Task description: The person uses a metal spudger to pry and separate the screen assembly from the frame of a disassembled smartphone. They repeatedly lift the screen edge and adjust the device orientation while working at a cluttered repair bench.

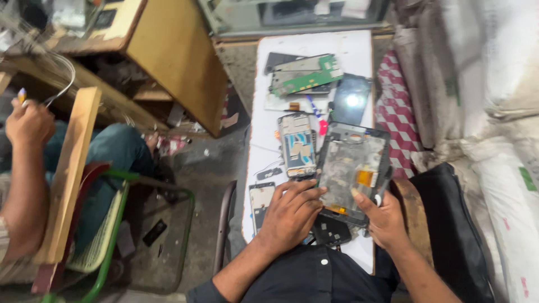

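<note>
1. Holding an opened tablet frame (353, 168) over the near end of a white board (359, 50), both hands work on it; the frame lies back-side up, showing grey shielding and an orange flex strip.
2. The left hand (289, 216) rests on the frame's lower left edge, its fingers spread flat and pressed against the rim rather than curled around it.
3. The right hand (384, 221) grips the lower right corner, thumb on the inner face and fingers under the edge, pinching the frame.
4. Just left of the frame, touching or nearly touching it, lies a smaller phone chassis (296, 145) with a blue and tan interior.
5. A second small phone part (260, 199) lies beside the left wrist, partly covered by the hand.
6. Farther up the board sit a green circuit board (306, 74) and a dark glass panel (351, 100) catching a bright reflection.
7. A red and white checked cloth (396, 115) lies right of the board.
8. At far left another person's hand (28, 120) is raised beside a wooden plank (70, 174), closed around something small; what it is cannot be made out.
</note>
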